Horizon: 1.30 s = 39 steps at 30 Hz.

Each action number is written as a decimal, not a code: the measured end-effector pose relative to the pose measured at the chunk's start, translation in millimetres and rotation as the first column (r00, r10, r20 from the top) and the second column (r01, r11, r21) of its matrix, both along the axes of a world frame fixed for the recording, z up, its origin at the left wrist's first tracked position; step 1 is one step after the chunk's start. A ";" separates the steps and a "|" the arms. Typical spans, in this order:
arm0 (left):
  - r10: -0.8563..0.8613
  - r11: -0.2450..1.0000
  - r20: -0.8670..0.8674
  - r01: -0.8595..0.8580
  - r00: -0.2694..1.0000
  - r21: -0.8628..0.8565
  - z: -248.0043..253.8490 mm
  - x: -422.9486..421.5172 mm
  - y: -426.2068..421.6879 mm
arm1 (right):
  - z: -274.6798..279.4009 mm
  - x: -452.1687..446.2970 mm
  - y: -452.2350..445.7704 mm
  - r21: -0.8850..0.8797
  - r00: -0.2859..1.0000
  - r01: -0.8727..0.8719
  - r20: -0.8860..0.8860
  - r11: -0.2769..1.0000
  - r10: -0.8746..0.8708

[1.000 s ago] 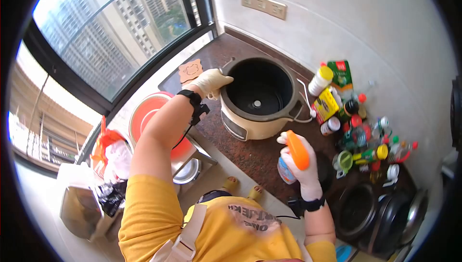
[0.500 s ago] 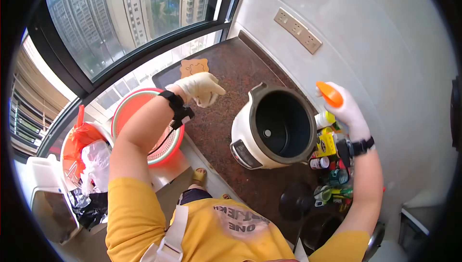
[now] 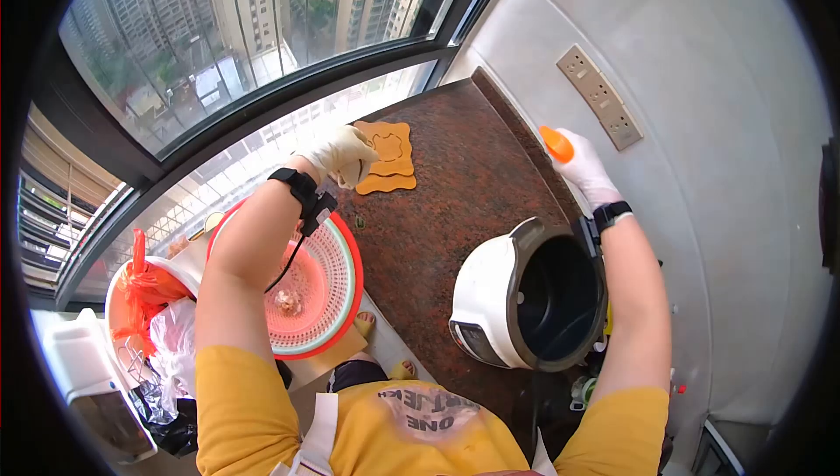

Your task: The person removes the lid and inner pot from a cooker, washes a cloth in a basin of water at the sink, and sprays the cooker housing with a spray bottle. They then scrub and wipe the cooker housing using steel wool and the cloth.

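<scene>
My left hand [image 3: 341, 157], in a white glove, is over the left side of the counter with its fingers curled in. Whether anything is inside the curl is hidden. Right beside it lie two tan mats [image 3: 387, 148] with wavy edges, one overlapping the other. In my gloved right hand [image 3: 584, 168], near the wall, is a smooth orange object [image 3: 556, 144]. Most of it is covered by the fingers, so its kind is unclear. Below that hand stands a white rice cooker [image 3: 482, 297], lidless, its dark inside facing up.
A red basin [image 3: 357, 270] with a pale green colander [image 3: 339, 244] in it stands below my left forearm. Bags [image 3: 175, 340] hang at the far left. A socket strip [image 3: 601, 95] is on the tiled wall. My right forearm partly hides bottles beside the cooker.
The view has shifted, so the cooker appears lower and further right. My left fingers are more curled, near the mats. The orange object stays in my right hand.
</scene>
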<state>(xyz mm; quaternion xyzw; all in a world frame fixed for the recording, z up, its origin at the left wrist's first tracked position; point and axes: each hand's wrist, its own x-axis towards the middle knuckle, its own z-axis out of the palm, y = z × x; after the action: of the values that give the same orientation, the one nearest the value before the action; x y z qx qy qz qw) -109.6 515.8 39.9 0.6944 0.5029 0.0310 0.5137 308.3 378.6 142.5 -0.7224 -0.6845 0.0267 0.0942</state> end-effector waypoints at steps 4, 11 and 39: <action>-0.079 0.994 -0.015 0.080 0.997 0.081 -42.8 7.5 19.7 | -8.3 -13.5 45.1 -0.009 0.977 0.067 0.202 0.998 -0.064; -0.121 0.992 -0.181 0.124 0.976 0.001 -57.6 15.9 41.5 | -24.5 5.5 45.0 -0.182 0.973 -0.053 0.211 0.982 0.092; -0.217 0.669 -0.766 0.664 0.604 0.334 -98.0 81.0 54.0 | 1.0 -51.1 -1.1 -0.390 0.972 -0.234 -0.099 0.891 0.212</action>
<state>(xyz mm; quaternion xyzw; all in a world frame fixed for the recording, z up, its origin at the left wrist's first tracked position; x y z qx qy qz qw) -28.5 569.8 -58.0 0.8861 0.4151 -0.2017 0.0431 257.3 377.5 143.4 -0.6422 -0.7401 0.1957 -0.0404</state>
